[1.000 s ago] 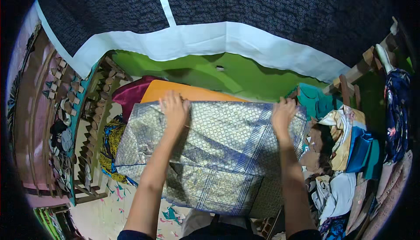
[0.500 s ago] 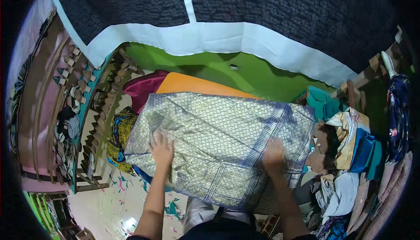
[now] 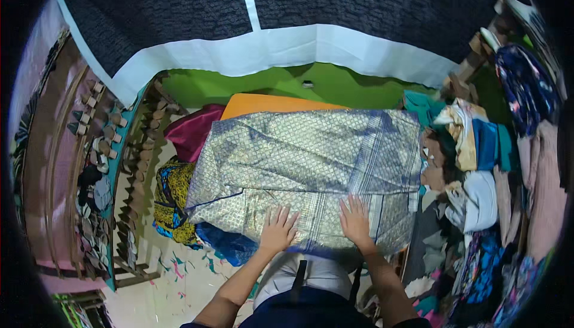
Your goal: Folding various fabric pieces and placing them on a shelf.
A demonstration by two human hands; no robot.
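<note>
A large silvery-gold patterned cloth (image 3: 287, 149) with a dark blue edge lies spread over a raised surface in front of me. A fold runs across its nearer half. On that nearer part my left hand (image 3: 278, 229) rests palm down, fingers spread. My right hand (image 3: 356, 217) lies flat on the same cloth to the right, by its striped band, fingers also apart. Nothing is held in either hand. From under the cloth's far side shows an orange panel (image 3: 275, 104), and a maroon cloth (image 3: 194, 131) sticks out at its left.
A yellow-and-blue patterned cloth (image 3: 174, 199) and a dark blue fabric (image 3: 224, 243) hang out at the left. Wooden racks (image 3: 134, 178) stand further left. Heaped clothes, among them a white cloth (image 3: 480, 202), fill the right. Scraps litter the tiled floor (image 3: 173, 292).
My left hand has moved right and nearer to me; my right hand has shifted slightly left. The cloth's near half now shows a fold line, and its near edge lies closer to my waist.
</note>
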